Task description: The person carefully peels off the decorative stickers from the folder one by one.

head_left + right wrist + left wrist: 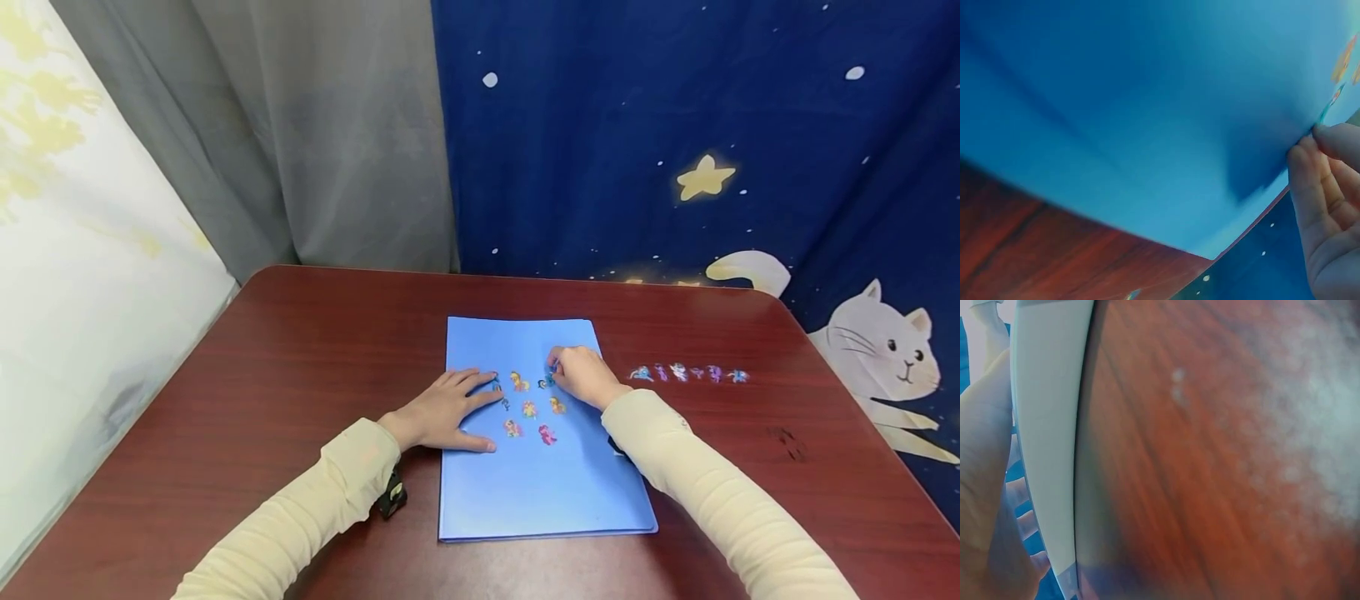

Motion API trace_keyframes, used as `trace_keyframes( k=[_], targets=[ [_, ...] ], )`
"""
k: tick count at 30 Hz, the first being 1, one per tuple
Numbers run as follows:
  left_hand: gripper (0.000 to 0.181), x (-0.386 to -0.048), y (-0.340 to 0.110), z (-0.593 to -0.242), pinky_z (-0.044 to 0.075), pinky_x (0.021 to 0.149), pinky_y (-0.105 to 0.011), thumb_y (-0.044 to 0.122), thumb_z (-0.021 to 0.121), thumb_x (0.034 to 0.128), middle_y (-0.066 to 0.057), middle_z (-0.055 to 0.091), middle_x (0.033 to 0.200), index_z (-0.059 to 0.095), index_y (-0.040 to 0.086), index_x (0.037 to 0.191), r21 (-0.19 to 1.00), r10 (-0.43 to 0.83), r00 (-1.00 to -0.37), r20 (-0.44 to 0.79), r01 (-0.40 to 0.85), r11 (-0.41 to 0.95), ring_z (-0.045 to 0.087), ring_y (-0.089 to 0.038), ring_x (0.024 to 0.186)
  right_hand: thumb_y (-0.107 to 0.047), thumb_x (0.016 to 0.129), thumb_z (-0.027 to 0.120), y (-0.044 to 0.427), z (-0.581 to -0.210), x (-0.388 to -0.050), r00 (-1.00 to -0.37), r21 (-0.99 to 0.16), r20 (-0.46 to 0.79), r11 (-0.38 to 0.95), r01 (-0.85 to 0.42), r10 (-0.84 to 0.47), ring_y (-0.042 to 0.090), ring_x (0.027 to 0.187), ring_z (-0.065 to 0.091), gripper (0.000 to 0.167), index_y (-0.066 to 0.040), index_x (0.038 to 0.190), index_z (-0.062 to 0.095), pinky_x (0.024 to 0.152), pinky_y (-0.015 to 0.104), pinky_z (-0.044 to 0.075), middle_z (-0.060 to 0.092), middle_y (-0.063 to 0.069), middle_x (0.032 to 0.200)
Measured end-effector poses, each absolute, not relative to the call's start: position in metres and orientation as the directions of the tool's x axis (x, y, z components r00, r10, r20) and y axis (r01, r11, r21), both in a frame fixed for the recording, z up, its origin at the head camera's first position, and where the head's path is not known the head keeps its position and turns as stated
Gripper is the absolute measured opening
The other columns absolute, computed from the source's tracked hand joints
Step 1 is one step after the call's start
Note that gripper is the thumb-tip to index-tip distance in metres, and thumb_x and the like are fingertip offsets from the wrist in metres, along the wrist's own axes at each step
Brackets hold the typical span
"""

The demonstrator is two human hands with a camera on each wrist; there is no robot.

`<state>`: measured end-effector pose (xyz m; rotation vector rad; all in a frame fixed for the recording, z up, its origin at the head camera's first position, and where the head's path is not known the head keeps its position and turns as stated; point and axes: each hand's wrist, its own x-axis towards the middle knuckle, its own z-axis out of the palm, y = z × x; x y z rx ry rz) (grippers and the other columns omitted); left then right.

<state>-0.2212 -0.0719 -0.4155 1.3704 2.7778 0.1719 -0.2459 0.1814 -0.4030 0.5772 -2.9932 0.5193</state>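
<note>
Blue folder (540, 496) with pony stickers (529, 409).
We list: left hand (447, 408), fingers spread upon the folder, holding nothing; right hand (587, 377), thumb and fingertips pinching a teal pony sticker (544, 382) over its right half, partly hidden by those fingers.

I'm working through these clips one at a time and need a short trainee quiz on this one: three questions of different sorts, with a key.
1. True or false: the left hand rests on the blue folder with its fingers spread.

2. Seen from the person's side, where is the row of small figures on the table?
A) left of the folder
B) right of the folder
C) between the folder and the person

3. Which hand has its thumb and finger together at a small teal figure?

Key:
1. True.
2. B.
3. The right hand.
</note>
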Motion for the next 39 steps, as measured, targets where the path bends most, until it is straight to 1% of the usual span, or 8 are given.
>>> trace_keyframes(
  k=[3, 7, 9, 14, 22, 29, 33, 39],
  targets=[
    [0.076, -0.221, -0.072, -0.417, 0.016, 0.103, -0.043, 0.068, 0.045, 0.0757, -0.004, 0.024, 0.143, 0.037, 0.022, 0.136, 0.121, 0.793, -0.61, 0.013, 0.788, 0.604, 0.019, -0.024, 0.13, -0.005, 0.079, 0.064, 0.184, -0.404, -0.247, -0.92, -0.333, 0.115, 0.858, -0.392, -0.375, 0.015, 0.065, 0.053, 0.011, -0.002, 0.089, 0.066, 0.062, 0.028, 0.046, 0.059, 0.003, 0.071],
    [0.077, -0.222, -0.073, -0.417, 0.016, 0.103, -0.043, 0.068, 0.045, 0.0757, -0.004, 0.024, 0.143, 0.037, 0.022, 0.136, 0.126, 0.794, -0.608, 0.014, 0.789, 0.602, 0.019, -0.025, 0.13, -0.006, 0.079, 0.065, 0.187, -0.405, -0.247, -0.904, -0.336, 0.117, 0.841, -0.425, -0.41, 0.016, 0.069, 0.053, 0.004, -0.004, 0.082, 0.067, 0.064, 0.03, 0.046, 0.061, 0.004, 0.077],
    [0.076, -0.222, -0.072, -0.417, 0.016, 0.103, -0.044, 0.068, 0.046, 0.0757, -0.005, 0.025, 0.143, 0.037, 0.022, 0.136, 0.128, 0.796, -0.605, 0.018, 0.791, 0.598, 0.02, -0.025, 0.13, -0.006, 0.079, 0.066, 0.187, -0.404, -0.247, -0.902, -0.34, 0.109, 0.837, -0.429, -0.418, 0.016, 0.069, 0.052, 0.0, -0.006, 0.079, 0.066, 0.065, 0.03, 0.046, 0.06, 0.003, 0.076],
    [0.076, -0.223, -0.072, -0.417, 0.016, 0.103, -0.044, 0.067, 0.046, 0.0757, -0.005, 0.025, 0.143, 0.037, 0.022, 0.136, 0.13, 0.798, -0.602, 0.022, 0.793, 0.595, 0.02, -0.025, 0.13, -0.007, 0.078, 0.066, 0.188, -0.402, -0.248, -0.898, -0.352, 0.087, 0.83, -0.432, -0.431, 0.015, 0.069, 0.051, 0.006, -0.011, 0.075, 0.063, 0.065, 0.029, 0.045, 0.057, -0.001, 0.072],
    [0.077, -0.222, -0.072, -0.416, 0.017, 0.103, -0.044, 0.068, 0.046, 0.0755, -0.005, 0.025, 0.143, 0.037, 0.021, 0.136, 0.121, 0.794, -0.608, 0.021, 0.79, 0.601, 0.02, -0.025, 0.129, -0.006, 0.079, 0.064, 0.191, -0.402, -0.245, -0.886, -0.374, 0.074, 0.811, -0.45, -0.457, 0.012, 0.068, 0.052, 0.008, -0.008, 0.087, 0.066, 0.065, 0.028, 0.045, 0.058, -0.003, 0.074],
    [0.078, -0.221, -0.072, -0.418, 0.017, 0.103, -0.045, 0.068, 0.046, 0.0753, -0.005, 0.025, 0.143, 0.036, 0.021, 0.137, 0.126, 0.791, -0.612, 0.024, 0.786, 0.605, 0.02, -0.026, 0.13, -0.006, 0.079, 0.065, 0.193, -0.406, -0.242, -0.871, -0.379, 0.116, 0.789, -0.483, -0.477, 0.012, 0.071, 0.053, 0.005, -0.009, 0.076, 0.067, 0.067, 0.03, 0.045, 0.06, -0.003, 0.075],
    [0.078, -0.221, -0.072, -0.418, 0.016, 0.103, -0.044, 0.068, 0.046, 0.0754, -0.004, 0.024, 0.143, 0.036, 0.021, 0.137, 0.131, 0.789, -0.614, 0.018, 0.784, 0.607, 0.019, -0.025, 0.13, -0.007, 0.081, 0.064, 0.196, -0.407, -0.239, -0.885, -0.436, 0.121, 0.776, -0.455, -0.45, 0.013, 0.071, 0.052, 0.005, -0.01, 0.076, 0.065, 0.068, 0.031, 0.045, 0.059, -0.003, 0.074],
    [0.078, -0.221, -0.072, -0.417, 0.016, 0.103, -0.043, 0.068, 0.046, 0.0755, -0.004, 0.024, 0.144, 0.035, 0.022, 0.137, 0.126, 0.789, -0.614, 0.016, 0.784, 0.607, 0.019, -0.025, 0.13, -0.007, 0.083, 0.061, 0.205, -0.405, -0.236, -0.905, -0.582, 0.115, 0.711, -0.395, -0.409, 0.016, 0.076, 0.054, 0.004, -0.008, 0.083, 0.065, 0.073, 0.034, 0.045, 0.061, 0.0, 0.08]
  ],
)
